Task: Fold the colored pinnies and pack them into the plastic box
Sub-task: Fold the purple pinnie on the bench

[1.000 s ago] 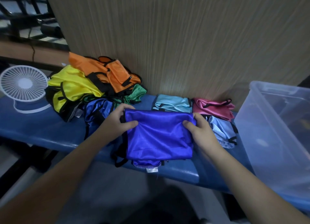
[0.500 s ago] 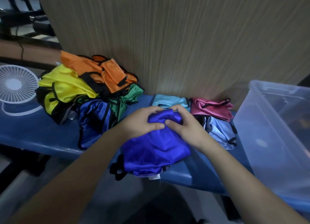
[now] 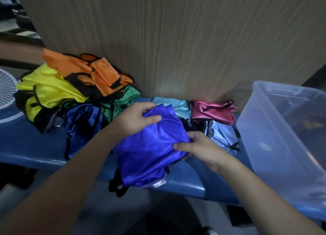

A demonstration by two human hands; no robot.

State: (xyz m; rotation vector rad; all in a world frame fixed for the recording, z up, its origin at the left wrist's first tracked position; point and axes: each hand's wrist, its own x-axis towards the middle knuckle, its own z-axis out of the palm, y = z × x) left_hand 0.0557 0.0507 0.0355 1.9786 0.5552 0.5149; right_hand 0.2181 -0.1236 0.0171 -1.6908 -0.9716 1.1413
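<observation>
Both hands' fingers grip slippery purple pinny at table edge: left hand, right hand. Risk: fold unravels, slides off.

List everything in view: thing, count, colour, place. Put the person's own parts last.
purple-blue pinny: 1, shiny purple-blue with black trim, on the bench front edge, held by both hands
unfolded pinnies: a heap, orange, yellow, green and dark blue, on the bench to the left
folded pinnies: 3 that I can make out, turquoise, pink and pale blue, against the wall beside the box
plastic box: 1, clear, right end of the bench, contents unclear
bench: 1, blue, across the view
fan: 1, white, far left, partly cut off
wall panel: 1, beige wood grain, behind the bench
left hand: 1, grips the pinny's top edge
right hand: 1, grips the pinny's right edge
</observation>
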